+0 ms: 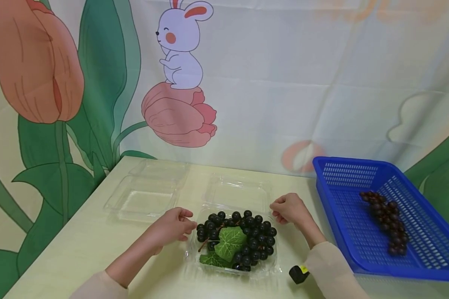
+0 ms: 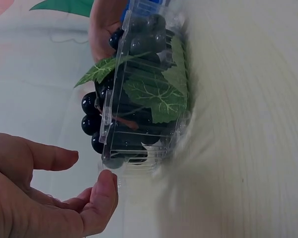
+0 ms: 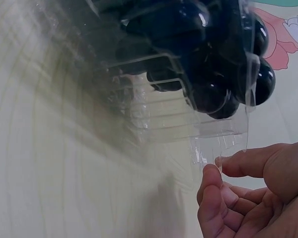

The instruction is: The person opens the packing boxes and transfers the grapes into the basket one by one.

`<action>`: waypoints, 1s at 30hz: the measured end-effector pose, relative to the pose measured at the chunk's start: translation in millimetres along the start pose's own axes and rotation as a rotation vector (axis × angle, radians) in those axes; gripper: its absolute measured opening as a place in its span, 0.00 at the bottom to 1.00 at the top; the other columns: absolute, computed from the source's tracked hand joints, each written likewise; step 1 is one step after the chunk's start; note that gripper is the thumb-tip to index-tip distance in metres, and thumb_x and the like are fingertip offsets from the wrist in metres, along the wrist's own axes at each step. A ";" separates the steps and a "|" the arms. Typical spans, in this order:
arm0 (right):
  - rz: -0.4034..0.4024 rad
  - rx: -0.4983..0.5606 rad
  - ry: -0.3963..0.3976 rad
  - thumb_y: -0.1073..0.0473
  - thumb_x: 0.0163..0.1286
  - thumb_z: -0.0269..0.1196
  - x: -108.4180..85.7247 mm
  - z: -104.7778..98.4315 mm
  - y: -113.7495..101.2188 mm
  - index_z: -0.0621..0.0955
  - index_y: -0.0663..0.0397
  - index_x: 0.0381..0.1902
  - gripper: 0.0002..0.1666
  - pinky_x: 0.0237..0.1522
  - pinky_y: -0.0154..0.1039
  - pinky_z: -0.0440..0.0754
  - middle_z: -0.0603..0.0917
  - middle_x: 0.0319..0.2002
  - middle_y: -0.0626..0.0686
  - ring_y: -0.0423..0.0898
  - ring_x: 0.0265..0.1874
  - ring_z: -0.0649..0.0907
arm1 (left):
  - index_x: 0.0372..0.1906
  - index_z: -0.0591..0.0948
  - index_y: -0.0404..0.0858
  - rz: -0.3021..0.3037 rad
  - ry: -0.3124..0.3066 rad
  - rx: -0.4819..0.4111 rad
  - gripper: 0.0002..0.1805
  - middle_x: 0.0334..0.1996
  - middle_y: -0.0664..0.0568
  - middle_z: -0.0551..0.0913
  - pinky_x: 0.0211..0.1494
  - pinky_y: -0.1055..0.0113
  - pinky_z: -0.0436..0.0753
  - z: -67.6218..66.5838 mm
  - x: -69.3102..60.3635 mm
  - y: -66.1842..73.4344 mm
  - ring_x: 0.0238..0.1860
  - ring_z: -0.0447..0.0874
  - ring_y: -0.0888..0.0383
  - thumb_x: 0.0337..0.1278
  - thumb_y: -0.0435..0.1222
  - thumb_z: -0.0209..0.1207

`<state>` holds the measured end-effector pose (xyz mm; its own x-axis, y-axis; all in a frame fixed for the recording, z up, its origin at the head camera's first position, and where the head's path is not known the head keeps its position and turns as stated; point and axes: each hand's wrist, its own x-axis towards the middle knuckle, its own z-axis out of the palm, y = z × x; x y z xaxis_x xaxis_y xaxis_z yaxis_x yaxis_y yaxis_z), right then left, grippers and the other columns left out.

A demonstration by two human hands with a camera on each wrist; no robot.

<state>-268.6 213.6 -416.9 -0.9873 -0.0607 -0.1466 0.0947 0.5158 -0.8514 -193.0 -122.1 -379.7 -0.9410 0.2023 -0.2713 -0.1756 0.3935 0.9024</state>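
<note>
A clear plastic clamshell container [image 1: 230, 272] holds a bunch of black grapes [image 1: 256, 236] with green leaves [image 1: 230, 243]. Its transparent lid [image 1: 237, 193] lies folded back on the far side. On the container's left, my left hand [image 1: 173, 226] has its thumb and fingers apart; in the left wrist view a fingertip [image 2: 105, 181] is close to the plastic edge, and contact is hard to tell. At the lid's right edge, my right hand [image 1: 292, 209] brings thumb and forefinger together, pinching the clear plastic [image 3: 206, 151] in the right wrist view.
A blue basket [image 1: 333, 224] with a bunch of dark red grapes [image 1: 387, 220] stands at the right. Another clear open container [image 1: 142, 203] sits at the back left. A small black object [image 1: 297, 275] with a yellow mark lies near my right sleeve. A printed cloth [image 1: 265, 83] hangs behind.
</note>
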 end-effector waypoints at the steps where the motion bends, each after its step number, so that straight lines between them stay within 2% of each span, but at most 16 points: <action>1: 0.000 0.001 -0.001 0.68 0.71 0.61 0.1 0.1 0.1 0.85 0.73 0.33 0.11 0.22 0.34 0.80 0.82 0.20 0.53 0.41 0.17 0.78 | 0.64 0.69 0.19 0.001 -0.001 0.003 0.23 0.50 0.34 0.80 0.53 0.52 0.85 0.2 1.3 0.4 0.49 0.83 0.43 0.73 0.30 0.57; 8: 0.003 -0.015 0.000 0.67 0.71 0.61 0.6 0.5 0.3 0.85 0.73 0.35 0.10 0.22 0.34 0.81 0.82 0.21 0.53 0.42 0.17 0.78 | 0.64 0.68 0.15 0.024 -0.007 0.025 0.23 0.39 0.37 0.81 0.49 0.53 0.87 2.3 9.6 -1.0 0.39 0.86 0.49 0.71 0.25 0.56; 18: 0.014 -0.030 0.016 0.66 0.73 0.61 0.0 1.3 1.0 0.85 0.73 0.40 0.11 0.23 0.34 0.82 0.82 0.22 0.54 0.42 0.18 0.79 | 0.61 0.70 0.14 0.053 -0.046 0.007 0.21 0.35 0.40 0.80 0.44 0.56 0.88 1.9 12.4 -3.6 0.34 0.85 0.51 0.67 0.20 0.56; 25: -0.002 -0.020 0.075 0.66 0.71 0.64 -0.5 1.0 0.4 0.84 0.74 0.46 0.13 0.25 0.36 0.85 0.85 0.29 0.61 0.42 0.19 0.81 | 0.62 0.70 0.13 0.050 -0.051 0.001 0.21 0.36 0.40 0.79 0.44 0.56 0.88 1.3 13.2 -4.5 0.34 0.85 0.51 0.67 0.19 0.55; 30: -0.018 -0.056 0.108 0.64 0.72 0.66 -2.7 -0.9 -1.8 0.82 0.74 0.51 0.17 0.28 0.39 0.87 0.86 0.37 0.65 0.44 0.22 0.84 | 0.61 0.70 0.13 0.051 -0.046 -0.001 0.21 0.35 0.41 0.79 0.44 0.56 0.88 2.2 13.3 -4.9 0.34 0.85 0.51 0.67 0.19 0.55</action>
<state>-266.3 213.6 -414.5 -0.9970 0.0204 -0.0740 0.0727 0.5630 -0.8233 -204.0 -119.3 -388.5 -0.9344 0.2633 -0.2400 -0.1278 0.3811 0.9157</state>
